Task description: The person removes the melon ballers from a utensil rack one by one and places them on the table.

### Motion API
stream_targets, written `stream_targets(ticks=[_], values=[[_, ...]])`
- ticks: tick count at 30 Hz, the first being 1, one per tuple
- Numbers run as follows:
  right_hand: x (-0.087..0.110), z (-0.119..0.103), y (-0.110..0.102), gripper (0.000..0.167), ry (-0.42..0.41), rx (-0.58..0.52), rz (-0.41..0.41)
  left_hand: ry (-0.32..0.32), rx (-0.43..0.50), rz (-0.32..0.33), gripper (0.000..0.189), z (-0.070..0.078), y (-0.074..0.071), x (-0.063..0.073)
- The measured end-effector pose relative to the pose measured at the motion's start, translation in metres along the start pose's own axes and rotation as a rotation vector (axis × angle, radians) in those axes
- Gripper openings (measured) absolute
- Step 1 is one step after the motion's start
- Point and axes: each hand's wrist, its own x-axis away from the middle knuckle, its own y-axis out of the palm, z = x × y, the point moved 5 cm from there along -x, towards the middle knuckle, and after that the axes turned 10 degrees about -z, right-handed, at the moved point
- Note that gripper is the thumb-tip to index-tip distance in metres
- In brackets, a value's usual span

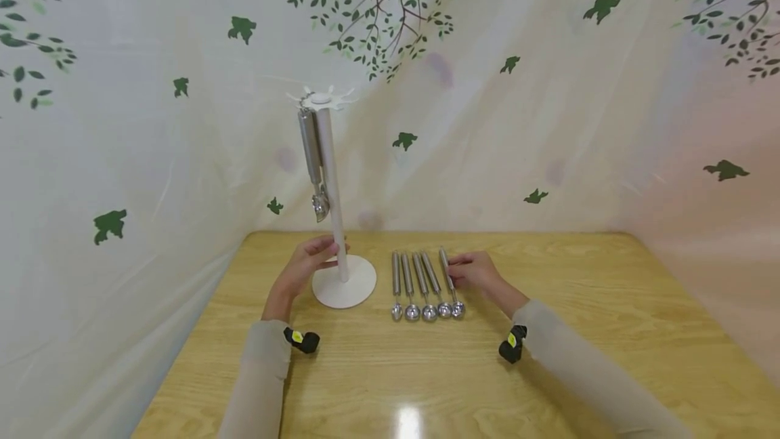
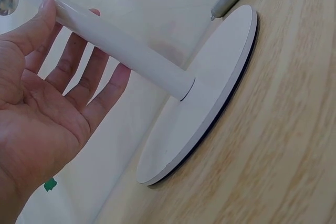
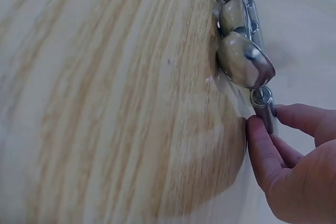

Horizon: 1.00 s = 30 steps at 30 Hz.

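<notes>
A white stand with a round base (image 1: 359,283) and an upright pole (image 1: 331,181) is on the left of the table. Steel scoops (image 1: 311,148) hang from the hooks at its top. My left hand (image 1: 309,263) holds the pole low down, thumb on one side and fingers behind, as the left wrist view shows. To the right of the base lies a row of several steel scoops (image 1: 420,273), handles pointing away from me. My right hand (image 1: 477,269) pinches the handle of the rightmost scoop (image 1: 458,309) between thumb and fingers. In the right wrist view its round bowl (image 3: 244,61) is nearest.
The wooden table (image 1: 365,378) reaches back to a pale curtain (image 1: 457,175) printed with leaves and birds. A black wrist camera (image 1: 305,341) sits on the left sleeve, another camera (image 1: 512,345) on the right.
</notes>
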Motion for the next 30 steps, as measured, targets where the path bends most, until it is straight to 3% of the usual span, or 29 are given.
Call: stream_targets(ticks=[8, 19, 30], values=[[-0.0001, -0.0059, 0.0033, 0.035, -0.004, 0.046, -0.009, 0.011, 0.004, -0.006, 0.05, 0.0035, 0.0007, 0.0001], [-0.0012, -0.0041, 0.0079, 0.03, 0.027, 0.118, -0.001, 0.006, -0.001, -0.01, 0.041, 0.0035, 0.0019, 0.0027], [-0.0021, -0.0082, 0.0074, 0.032, 0.038, 0.154, 0.004, -0.007, 0.005, -0.008, 0.047, 0.0022, -0.0008, -0.0012]])
